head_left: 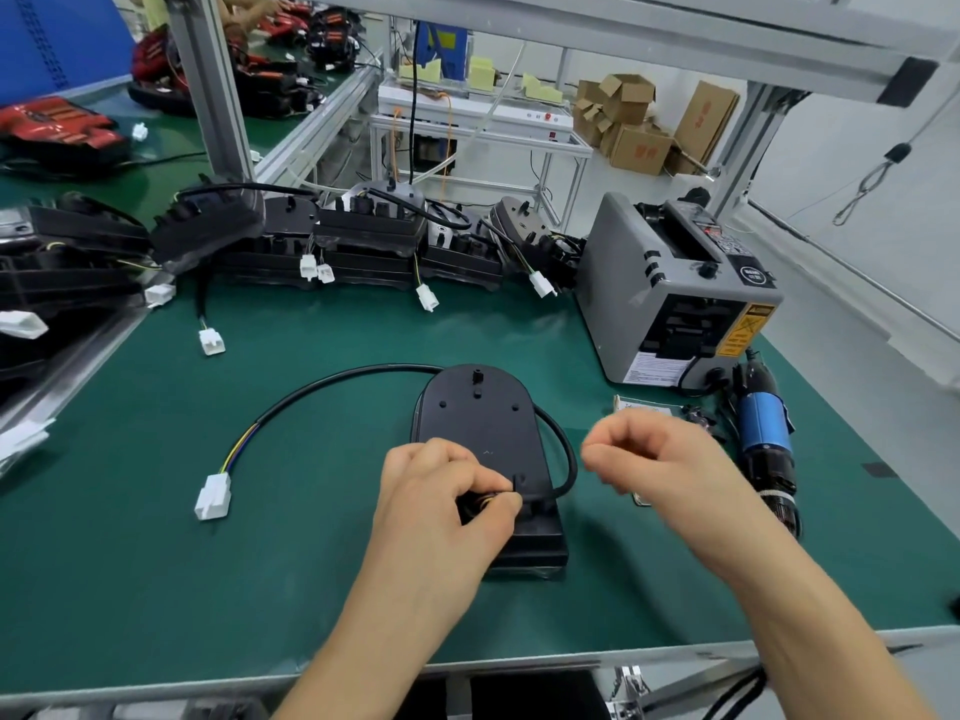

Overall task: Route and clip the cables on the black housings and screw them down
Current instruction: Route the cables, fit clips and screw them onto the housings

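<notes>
Housing: the black housing [483, 439] lies flat in the middle of the green surface [311, 589], with its round end away from the person and its square end near them
Cable: a black cable [332, 384] bends tightly round the right side of the housing, goes behind the round end and swings out left in a big curve; its white plug [213, 495] lies on the surface, well left of the housing
Left grip: the left hand [441, 491] rests on the near left part of the housing; its fingers are curled and pinch a small dark piece [475, 504] right where the cable meets the housing
Right grip: the right hand [654, 454] is in the air just right of the housing, not touching it; its fingers are curled in, but it is blurry and I cannot tell if it holds anything
Right edge: a blue screwdriver [763, 433] lies near the right edge, with a grey machine [670, 293] behind it at the far corner
Back edge: a row of other housings [363, 236] sits along the far side
Room: wide green shows left of the housing and in front of it, up to the metal front edge [519, 662]
</notes>
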Demonstrator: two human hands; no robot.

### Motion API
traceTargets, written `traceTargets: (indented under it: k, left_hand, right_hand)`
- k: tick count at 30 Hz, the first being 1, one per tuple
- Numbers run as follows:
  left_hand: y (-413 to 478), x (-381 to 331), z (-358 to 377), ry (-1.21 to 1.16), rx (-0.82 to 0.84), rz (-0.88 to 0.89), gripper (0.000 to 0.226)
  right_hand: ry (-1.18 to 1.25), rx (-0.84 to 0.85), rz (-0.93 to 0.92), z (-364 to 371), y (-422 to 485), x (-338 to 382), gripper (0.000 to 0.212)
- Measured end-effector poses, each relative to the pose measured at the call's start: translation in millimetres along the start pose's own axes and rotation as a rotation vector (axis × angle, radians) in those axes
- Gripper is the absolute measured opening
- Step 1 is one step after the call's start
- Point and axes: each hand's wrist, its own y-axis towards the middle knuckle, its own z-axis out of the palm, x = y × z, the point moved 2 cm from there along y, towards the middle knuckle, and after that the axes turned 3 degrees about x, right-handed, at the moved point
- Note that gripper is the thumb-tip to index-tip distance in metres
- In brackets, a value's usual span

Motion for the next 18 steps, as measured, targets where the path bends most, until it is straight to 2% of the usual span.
traceTargets:
  k: [2, 4, 18]
  left_hand:
    - [0.5, -0.1, 0.1, 0.011, -0.002, 0.007, 0.014]
    - [0.7, -0.7, 0.3, 0.025, -0.003, 0.016, 0.017]
    - [0.4, 2.4, 2.2, 0.023, -0.026, 0.049, 0.022]
  right_hand:
    - [0.142, 0.160, -0.047, 18.0, -5.5, 14.5, 0.019]
    - [0.138, 0.231, -0.038, 27.8, -5.6, 20.8, 0.017]
    - [-0.109, 0.296, 0.057, 27.4, 9.8, 22.1, 0.016]
